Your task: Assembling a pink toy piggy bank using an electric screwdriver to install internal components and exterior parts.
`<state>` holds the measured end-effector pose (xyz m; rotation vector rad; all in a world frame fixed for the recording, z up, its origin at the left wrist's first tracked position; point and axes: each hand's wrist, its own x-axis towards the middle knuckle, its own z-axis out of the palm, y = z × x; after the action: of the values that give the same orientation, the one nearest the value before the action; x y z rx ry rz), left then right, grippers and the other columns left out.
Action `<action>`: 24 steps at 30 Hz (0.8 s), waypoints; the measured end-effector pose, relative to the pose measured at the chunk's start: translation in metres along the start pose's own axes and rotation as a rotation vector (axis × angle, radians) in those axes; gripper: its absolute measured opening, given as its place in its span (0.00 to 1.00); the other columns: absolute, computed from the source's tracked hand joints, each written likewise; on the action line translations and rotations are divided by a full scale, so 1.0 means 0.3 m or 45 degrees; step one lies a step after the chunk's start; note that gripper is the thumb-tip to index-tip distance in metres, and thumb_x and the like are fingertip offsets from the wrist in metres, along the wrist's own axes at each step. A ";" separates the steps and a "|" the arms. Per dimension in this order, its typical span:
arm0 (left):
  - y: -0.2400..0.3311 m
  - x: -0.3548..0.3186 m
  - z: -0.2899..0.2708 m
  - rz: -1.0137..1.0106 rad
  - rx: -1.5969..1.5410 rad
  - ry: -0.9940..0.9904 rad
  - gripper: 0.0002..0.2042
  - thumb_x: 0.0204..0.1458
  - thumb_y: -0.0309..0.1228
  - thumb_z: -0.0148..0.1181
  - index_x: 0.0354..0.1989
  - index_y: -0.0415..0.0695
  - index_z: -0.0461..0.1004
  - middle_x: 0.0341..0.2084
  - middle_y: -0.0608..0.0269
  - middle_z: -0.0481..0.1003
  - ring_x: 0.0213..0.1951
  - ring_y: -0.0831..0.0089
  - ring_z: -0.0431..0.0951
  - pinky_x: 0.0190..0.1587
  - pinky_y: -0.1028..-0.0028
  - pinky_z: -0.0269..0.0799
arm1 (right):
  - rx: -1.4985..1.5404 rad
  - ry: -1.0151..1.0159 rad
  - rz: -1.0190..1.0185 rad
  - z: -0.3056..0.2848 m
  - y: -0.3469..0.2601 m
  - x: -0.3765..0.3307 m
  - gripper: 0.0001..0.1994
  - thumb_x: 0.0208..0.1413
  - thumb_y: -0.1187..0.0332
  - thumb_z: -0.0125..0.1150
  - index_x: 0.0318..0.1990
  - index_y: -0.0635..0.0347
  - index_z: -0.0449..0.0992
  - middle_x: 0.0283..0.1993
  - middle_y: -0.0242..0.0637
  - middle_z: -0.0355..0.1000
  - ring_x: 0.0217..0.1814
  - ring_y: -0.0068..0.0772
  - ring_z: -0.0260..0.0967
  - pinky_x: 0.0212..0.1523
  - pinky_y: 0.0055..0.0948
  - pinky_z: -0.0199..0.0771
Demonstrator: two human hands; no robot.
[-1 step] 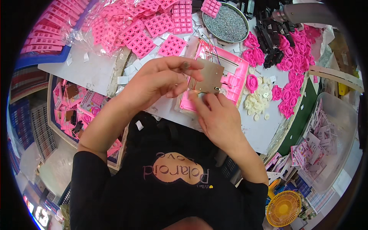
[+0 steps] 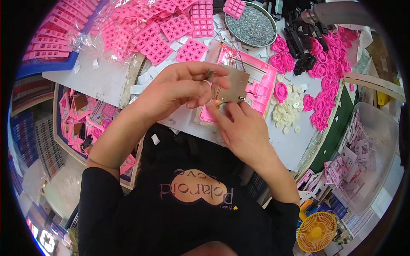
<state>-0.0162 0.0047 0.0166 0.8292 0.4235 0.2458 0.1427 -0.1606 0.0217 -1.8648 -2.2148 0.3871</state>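
A brown circuit board (image 2: pixel 235 83) with thin wires lies over an open pink plastic casing (image 2: pixel 265 87) on the table. My right hand (image 2: pixel 245 132) rests at the board's near edge. Its thumb and fingers are drawn together at the board's lower left corner, on a small part they mostly hide. Just left of the board, my left hand (image 2: pixel 175 87) is raised with curled fingers. Small grey metal screws (image 2: pixel 210 74) show between its fingers. Thin red wires run down by its fingertips.
A round tray of small screws (image 2: pixel 256 27) stands beyond the casing. Pink keypads (image 2: pixel 192 50) lie at far left, pink ring-shaped parts (image 2: pixel 326 94) and white discs (image 2: pixel 290 104) to the right. A box of pink parts (image 2: pixel 92 115) sits left, a clear bin (image 2: pixel 367 158) right.
My left hand's fingers have shifted slightly over the board's left edge. My right thumb and fingers have moved a little at the board's near corner.
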 end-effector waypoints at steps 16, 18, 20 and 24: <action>-0.072 0.008 0.044 0.621 1.106 0.146 0.07 0.56 0.20 0.61 0.42 0.37 0.79 0.35 0.62 0.76 0.30 0.77 0.76 0.29 0.77 0.68 | 0.017 0.083 0.057 0.004 0.000 -0.012 0.20 0.43 0.72 0.67 0.47 0.62 0.79 0.36 0.36 0.69 0.40 0.39 0.69 0.37 0.33 0.74; -0.057 0.013 0.065 0.660 1.202 0.130 0.07 0.55 0.21 0.62 0.42 0.38 0.79 0.30 0.61 0.75 0.29 0.73 0.78 0.29 0.74 0.70 | -0.027 0.124 0.093 0.018 -0.010 -0.019 0.18 0.43 0.72 0.67 0.46 0.62 0.80 0.36 0.36 0.69 0.40 0.39 0.69 0.37 0.33 0.74; -0.047 0.003 0.081 0.623 1.323 0.071 0.07 0.54 0.22 0.62 0.41 0.39 0.79 0.28 0.59 0.75 0.29 0.67 0.78 0.29 0.71 0.71 | 0.126 0.241 0.094 -0.026 0.010 -0.026 0.18 0.42 0.74 0.67 0.46 0.61 0.81 0.36 0.37 0.70 0.40 0.39 0.70 0.37 0.34 0.74; -0.054 0.004 0.105 0.559 1.440 -0.018 0.07 0.53 0.25 0.62 0.40 0.41 0.79 0.27 0.57 0.75 0.29 0.60 0.78 0.31 0.66 0.72 | 0.375 0.583 0.151 -0.110 0.046 -0.062 0.19 0.42 0.75 0.71 0.46 0.62 0.80 0.41 0.40 0.74 0.42 0.43 0.71 0.39 0.37 0.73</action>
<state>-0.0001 -0.0261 0.0228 2.0407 0.3442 0.4104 0.1696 -0.1747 0.0480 -1.7209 -1.6583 0.2562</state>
